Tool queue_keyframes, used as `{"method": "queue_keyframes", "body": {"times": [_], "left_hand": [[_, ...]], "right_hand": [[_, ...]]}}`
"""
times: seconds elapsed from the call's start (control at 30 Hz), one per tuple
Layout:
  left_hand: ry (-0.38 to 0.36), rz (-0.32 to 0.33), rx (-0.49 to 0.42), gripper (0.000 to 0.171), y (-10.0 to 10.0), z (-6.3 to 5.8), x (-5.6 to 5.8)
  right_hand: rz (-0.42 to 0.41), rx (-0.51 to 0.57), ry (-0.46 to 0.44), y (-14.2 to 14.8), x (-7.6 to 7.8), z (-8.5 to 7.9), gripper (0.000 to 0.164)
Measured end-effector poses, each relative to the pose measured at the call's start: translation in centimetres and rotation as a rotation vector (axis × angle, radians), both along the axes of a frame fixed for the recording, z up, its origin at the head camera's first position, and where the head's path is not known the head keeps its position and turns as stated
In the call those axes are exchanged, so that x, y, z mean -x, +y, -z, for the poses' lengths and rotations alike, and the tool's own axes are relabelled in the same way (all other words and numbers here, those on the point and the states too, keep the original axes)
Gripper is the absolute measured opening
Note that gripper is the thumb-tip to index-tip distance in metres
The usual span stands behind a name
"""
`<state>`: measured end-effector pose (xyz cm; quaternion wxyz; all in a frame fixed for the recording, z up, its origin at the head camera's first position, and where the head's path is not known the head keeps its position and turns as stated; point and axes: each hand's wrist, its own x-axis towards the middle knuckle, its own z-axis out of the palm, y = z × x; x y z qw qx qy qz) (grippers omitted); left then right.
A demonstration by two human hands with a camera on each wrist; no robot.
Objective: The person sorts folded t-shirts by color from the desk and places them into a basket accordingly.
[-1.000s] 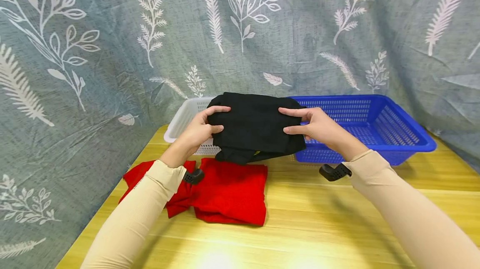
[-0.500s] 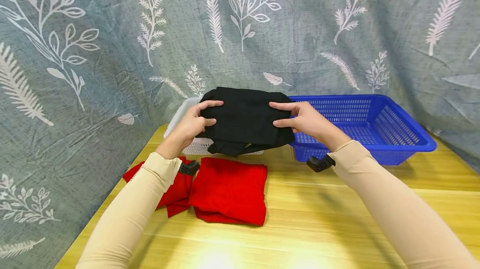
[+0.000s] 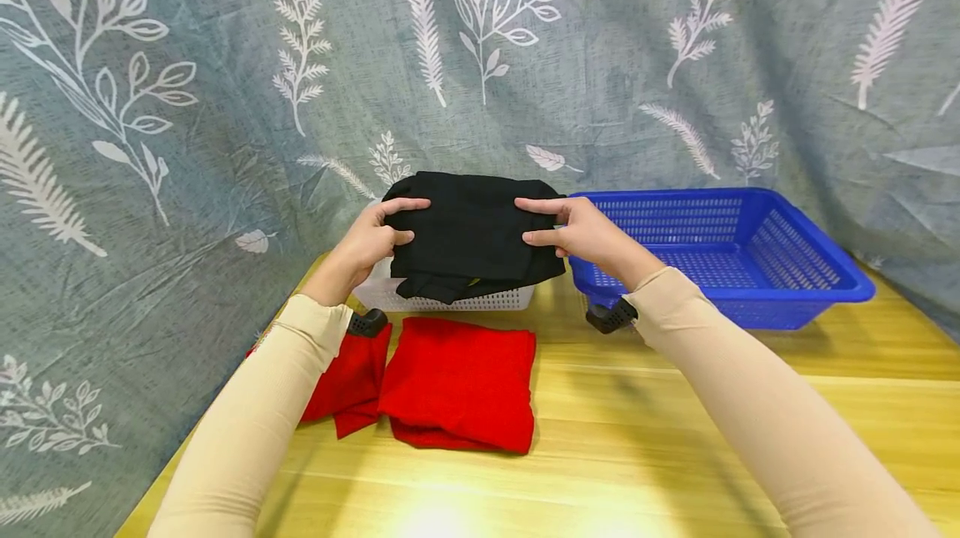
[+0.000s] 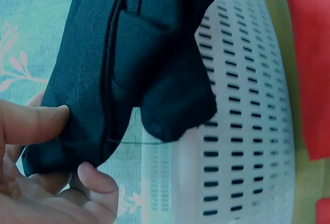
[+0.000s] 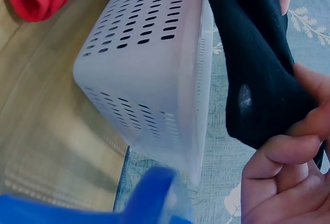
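Observation:
A folded black garment (image 3: 472, 225) is stretched between my two hands, over the white basket (image 3: 495, 299) in the head view. My left hand (image 3: 367, 242) pinches its left end, thumb and index finger on the near face. At the other end my right hand (image 3: 588, 229) grips it the same way. The left wrist view shows the folded layers of the black cloth (image 4: 98, 69) with a loose flap hanging from them. Seen from the right wrist, the cloth (image 5: 258, 79) hangs beside the basket wall (image 5: 149, 43). Most of the basket's inside is hidden behind the garment.
A blue basket (image 3: 750, 296) stands to the right of the white one. In front lie a folded red cloth (image 3: 461, 388) and a crumpled red cloth (image 3: 345, 392), partly behind my left sleeve. A patterned curtain (image 3: 525, 62) closes off the back of the wooden table (image 3: 637, 438).
Both hands have carried the black garment leftward and slightly up, from between the two baskets to over the white basket. The baskets and red cloths have stayed put.

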<state>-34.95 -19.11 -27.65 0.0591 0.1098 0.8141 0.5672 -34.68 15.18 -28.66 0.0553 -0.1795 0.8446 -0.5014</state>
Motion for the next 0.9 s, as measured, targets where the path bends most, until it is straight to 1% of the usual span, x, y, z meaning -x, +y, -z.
{"method": "queue_keyframes", "body": {"times": [0.2,0.33,0.57,0.77,0.9], "left_hand": [[-0.002,-0.028,0.028,0.059,-0.6,-0.4,0.8],[0.011,-0.045,0.047,0.06,-1.1,-0.6,1.4],[0.068,-0.072,0.077,0.063,-1.5,-0.9,2.0],[0.129,-0.093,0.063,0.064,-1.7,-0.8,2.3],[0.163,-0.107,0.046,0.063,-1.7,-0.8,2.5]], "right_hand": [[-0.029,0.015,-0.011,-1.1,1.1,-0.3,0.06],[-0.03,0.021,-0.017,-1.9,1.6,-0.6,0.059],[0.009,0.024,-0.009,-3.3,2.1,-0.7,0.059],[0.053,0.037,0.004,-4.1,2.1,-0.6,0.06],[0.057,0.048,0.03,-4.2,2.1,-0.6,0.06]]}}
